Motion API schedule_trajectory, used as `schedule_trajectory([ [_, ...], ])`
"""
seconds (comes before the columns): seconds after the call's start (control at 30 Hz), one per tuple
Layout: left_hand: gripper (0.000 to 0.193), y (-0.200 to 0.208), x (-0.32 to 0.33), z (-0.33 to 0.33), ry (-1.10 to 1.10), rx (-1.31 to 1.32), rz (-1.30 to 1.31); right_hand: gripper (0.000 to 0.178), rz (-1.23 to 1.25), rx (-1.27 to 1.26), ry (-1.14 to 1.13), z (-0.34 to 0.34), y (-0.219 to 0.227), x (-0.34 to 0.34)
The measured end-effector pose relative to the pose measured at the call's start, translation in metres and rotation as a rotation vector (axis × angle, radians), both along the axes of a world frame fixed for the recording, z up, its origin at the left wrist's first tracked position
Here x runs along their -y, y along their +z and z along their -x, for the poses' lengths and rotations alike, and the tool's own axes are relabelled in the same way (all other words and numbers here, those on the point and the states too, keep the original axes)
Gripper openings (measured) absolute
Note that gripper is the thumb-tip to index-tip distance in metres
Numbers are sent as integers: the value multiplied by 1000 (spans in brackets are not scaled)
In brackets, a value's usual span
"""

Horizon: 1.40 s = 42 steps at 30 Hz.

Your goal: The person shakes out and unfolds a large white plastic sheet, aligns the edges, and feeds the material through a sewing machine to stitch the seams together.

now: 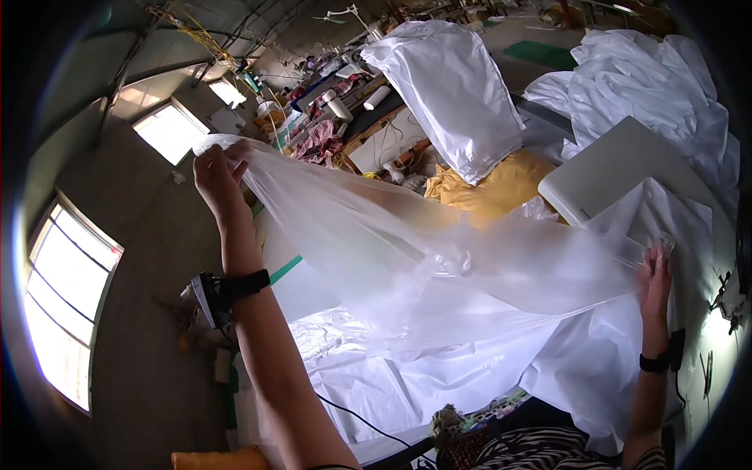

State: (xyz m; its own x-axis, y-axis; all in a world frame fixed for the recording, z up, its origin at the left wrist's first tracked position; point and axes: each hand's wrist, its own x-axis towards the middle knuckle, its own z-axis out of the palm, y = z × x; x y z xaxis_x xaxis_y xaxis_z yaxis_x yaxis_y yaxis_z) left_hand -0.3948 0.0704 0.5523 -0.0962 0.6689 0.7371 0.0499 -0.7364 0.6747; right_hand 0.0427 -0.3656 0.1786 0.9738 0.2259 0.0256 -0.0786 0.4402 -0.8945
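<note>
A large sheet of thin, see-through plastic film (pixel 352 227) is stretched in the air between my two hands. My left hand (pixel 219 178), raised high at the upper left, is closed on one gathered end of it. Lower and at the far right, my right hand (pixel 655 282) pinches the other end, with a crumpled bit of film above the fingertips. The film sags in folds between them. Below it, white fabric (pixel 407 384) lies wrinkled over the work surface, seen partly through the film.
White cloth (pixel 446 86) drapes over a table ahead, with a yellow bundle (pixel 501 184) beneath. A grey-white machine panel (pixel 627 168) stands near my right hand, before a large white fabric pile (pixel 642 86). A dark cable (pixel 364 427) runs near my body. Windows (pixel 70 298) line the left wall.
</note>
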Motion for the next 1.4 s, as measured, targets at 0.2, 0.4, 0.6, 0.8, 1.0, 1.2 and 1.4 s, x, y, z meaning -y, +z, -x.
schedule_trajectory([
  [0.2, 13, -98, 116, -101, -810, -268, 10, 54, 208, 251, 486, 56, 79, -9],
  [0.4, 20, -161, 230, -187, -826, -477, -334, 69, 492, 955, 735, 107, 113, -82],
  [0.6, 36, -228, 268, -184, -595, -57, -318, 42, 318, 691, 622, 73, 112, -127],
  [0.8, 60, -380, 274, -121, -211, -374, 272, 33, -42, 182, 642, 52, 135, -157],
  [1.0, 44, -473, 261, -84, -476, -534, 789, 32, -168, -13, 703, 32, 164, -180],
  [1.2, 84, -499, 244, -75, -69, -574, 634, 34, -192, 29, 596, 31, 197, -185],
  [1.4, 24, -510, 171, -61, 60, -739, 707, 34, -236, 54, 669, 6, 210, -193],
])
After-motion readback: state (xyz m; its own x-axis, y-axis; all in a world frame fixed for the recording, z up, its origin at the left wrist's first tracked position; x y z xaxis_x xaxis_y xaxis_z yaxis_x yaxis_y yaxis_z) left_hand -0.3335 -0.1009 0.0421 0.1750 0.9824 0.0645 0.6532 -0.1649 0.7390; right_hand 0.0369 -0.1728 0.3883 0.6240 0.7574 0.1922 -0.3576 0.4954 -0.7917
